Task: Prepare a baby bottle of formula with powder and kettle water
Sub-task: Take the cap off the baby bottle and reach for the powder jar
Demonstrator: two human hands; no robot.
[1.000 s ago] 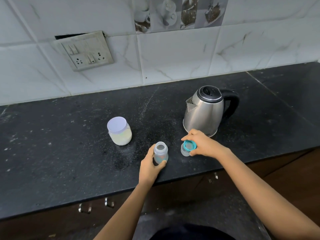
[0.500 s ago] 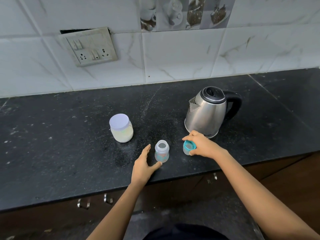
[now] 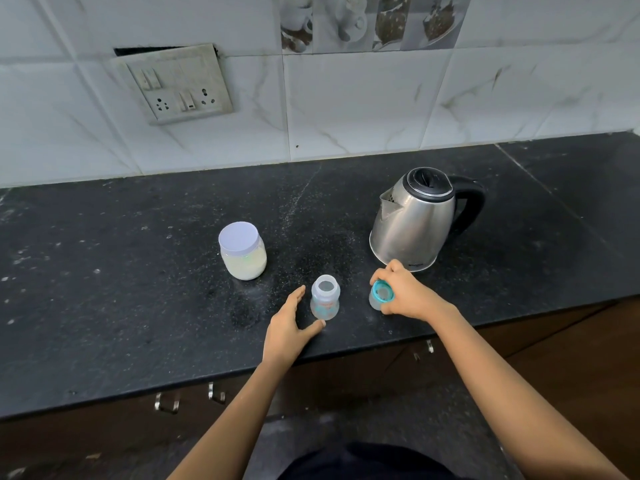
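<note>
1. well, the left hand (image 3: pixel 289 329) is open, fingers straight, just left of the upright, uncapped baby bottle (image 3: pixel 325 301); whether the thumb touches it i cannot tell.
2. the right hand (image 3: pixel 407 294) curls round the teal bottle cap (image 3: pixel 381 294), down on the counter (image 3: pixel 138 289).
3. the lidded powder jar (image 3: pixel 243 252) sits back-left; the steel kettle (image 3: pixel 415 223) stands just behind the right hand.

I read no text here. The kettle (image 3: pixel 412 220), about two o'clock from the bottle (image 3: pixel 325 303), carries a small dark mark near its base, too blurred to read.
</note>
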